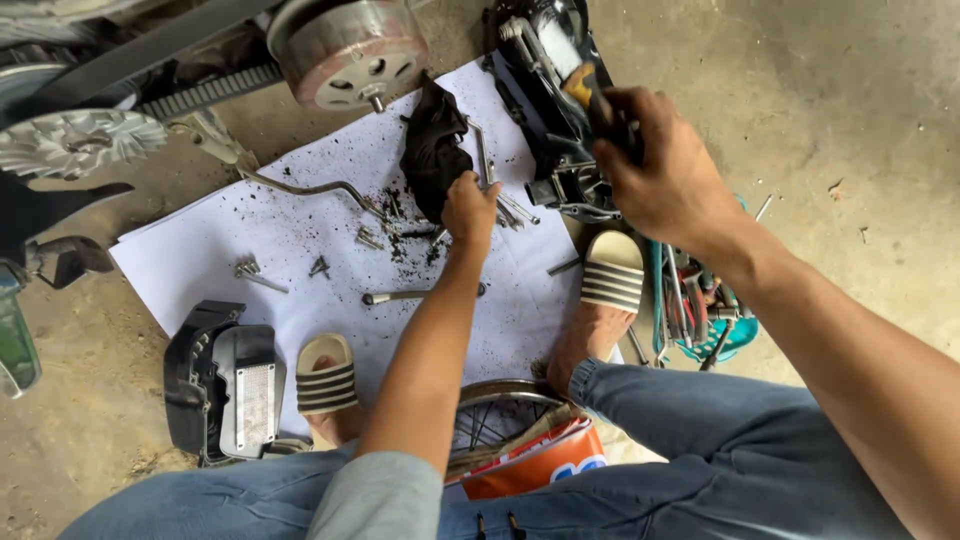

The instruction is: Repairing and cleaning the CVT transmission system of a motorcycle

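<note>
Bare concrete floor, stained and gritty, is serving as the work area, with a large white paper sheet spread over it and sprinkled with black grime. Judging from the layout, the stripping-down is already well along: the ribbed drive belt, the finned silver pulley and the round grey clutch drum are lying exposed at the top, while a black plastic cover with a silver plate is sitting off to the side. Loose silver bolts and a long bent metal rod are resting on the paper, so fasteners are already out.

What is left appears to be the black engine-side housing at the top right. The right hand is closing firmly around a yellow-handled tool, pressing it into that housing. The left hand is reaching down with fingers curled, touching small metal parts beside a crumpled black rag; whether it is pinching anything, I cannot tell. A teal basket of hand tools is waiting near the right foot.
</note>
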